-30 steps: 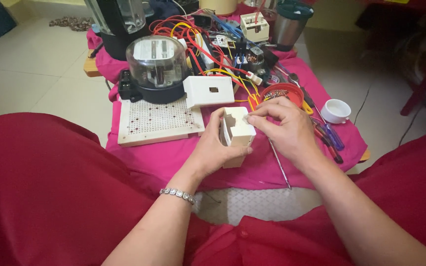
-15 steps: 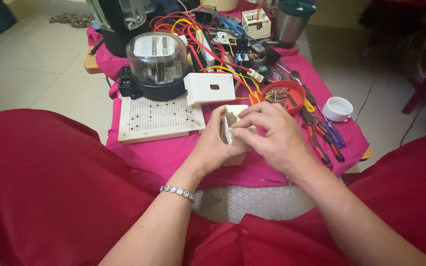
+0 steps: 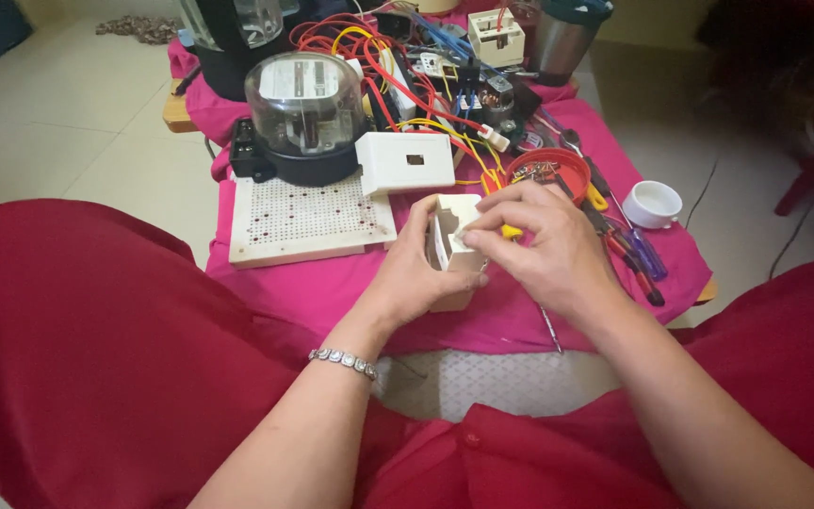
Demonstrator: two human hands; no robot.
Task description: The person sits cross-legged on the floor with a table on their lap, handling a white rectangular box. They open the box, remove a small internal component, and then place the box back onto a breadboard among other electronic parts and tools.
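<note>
A small cream box (image 3: 452, 253) stands over the pink cloth (image 3: 332, 283), just before the perforated board (image 3: 308, 219). The left hand (image 3: 416, 273) wraps closed around it; the right hand (image 3: 544, 240) pinches its top edge with curled fingers.

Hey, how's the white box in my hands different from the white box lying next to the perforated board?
The box in the hands is gripped by the left hand, lifted and turned on edge, its open hollow side showing, while the right hand works at its top. The box on the cloth lies untouched beside the perforated board, showing a closed face with one small rectangular opening. The box on the cloth also looks wider and flatter. Both are off-white plastic.
</note>
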